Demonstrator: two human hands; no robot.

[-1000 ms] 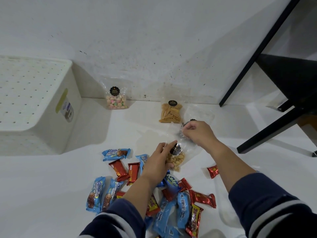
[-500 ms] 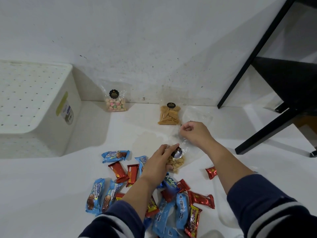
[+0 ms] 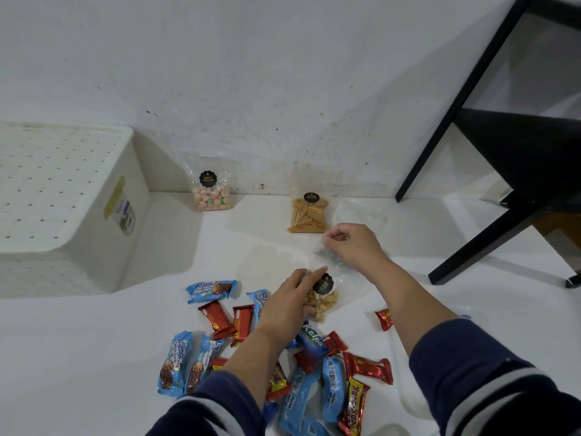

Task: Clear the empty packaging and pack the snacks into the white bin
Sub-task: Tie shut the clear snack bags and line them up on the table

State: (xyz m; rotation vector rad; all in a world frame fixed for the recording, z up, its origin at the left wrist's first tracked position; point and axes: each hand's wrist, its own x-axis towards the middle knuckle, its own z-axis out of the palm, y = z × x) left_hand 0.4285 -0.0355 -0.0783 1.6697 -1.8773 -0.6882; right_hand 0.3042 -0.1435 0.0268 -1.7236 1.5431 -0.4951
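Observation:
My left hand (image 3: 290, 305) holds a small clear bag of pale nuts (image 3: 325, 302) with a black sticker, fingers lying over its top and the thumb at its lower edge. Just beyond it, my right hand (image 3: 353, 247) pinches a crumpled, empty clear wrapper (image 3: 325, 256) with curled fingers. The white bin (image 3: 94, 221) with its dotted surface stands at the left. Several blue and red snack bars (image 3: 317, 366) lie scattered under and around my forearms.
A bag of pastel biscuits (image 3: 212, 198) and a bag of orange sticks (image 3: 309, 215) lean near the wall. Another flat clear wrapper (image 3: 361, 212) lies beside the sticks. One red bar (image 3: 384, 319) lies apart at right. Black table legs (image 3: 490, 240) stand at right.
My right hand has curled tighter over the clear wrapper and drawn it slightly left; its black sticker is no longer visible. My left hand stays on the nut bag.

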